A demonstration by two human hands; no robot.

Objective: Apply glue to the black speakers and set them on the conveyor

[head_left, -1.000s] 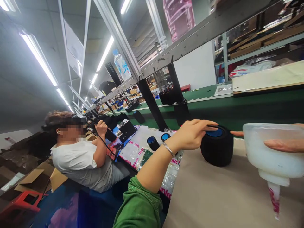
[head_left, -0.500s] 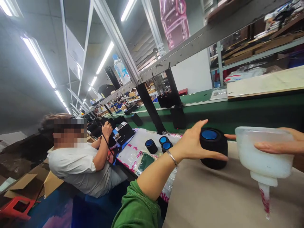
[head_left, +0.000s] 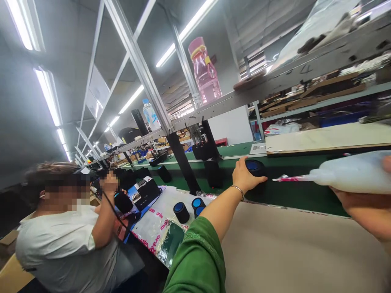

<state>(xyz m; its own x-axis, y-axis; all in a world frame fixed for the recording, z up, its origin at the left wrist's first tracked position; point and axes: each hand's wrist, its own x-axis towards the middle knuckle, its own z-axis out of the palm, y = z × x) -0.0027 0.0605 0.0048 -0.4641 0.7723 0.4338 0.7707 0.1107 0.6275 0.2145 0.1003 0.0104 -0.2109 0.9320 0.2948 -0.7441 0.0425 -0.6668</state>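
Observation:
My left hand (head_left: 247,178) reaches forward over the green surface, closed round a black cylindrical speaker (head_left: 254,166) with a blue disc on top. Thumb and fingers lie on its sides, and much of its body is hidden or dark. On the right, my right hand (head_left: 357,209) grips a translucent white squeeze bottle (head_left: 354,171) from below. The bottle lies nearly level, its thin nozzle with pink on it aimed left toward the speaker. Three similar speakers (head_left: 181,212) stand left of my left forearm, one partly hidden.
A brown mat (head_left: 293,248) covers the bench before me. Behind it runs a green conveyor-like surface (head_left: 293,173), with another dark cylinder (head_left: 213,173). A co-worker (head_left: 70,236) sits at left. Overhead, a metal shelf rail (head_left: 226,99) carries a pink bottle (head_left: 207,77).
My left hand has carried the speaker forward from the mat to the green surface. My right hand has turned the squeeze bottle from nozzle-down to nearly level. The view has shifted.

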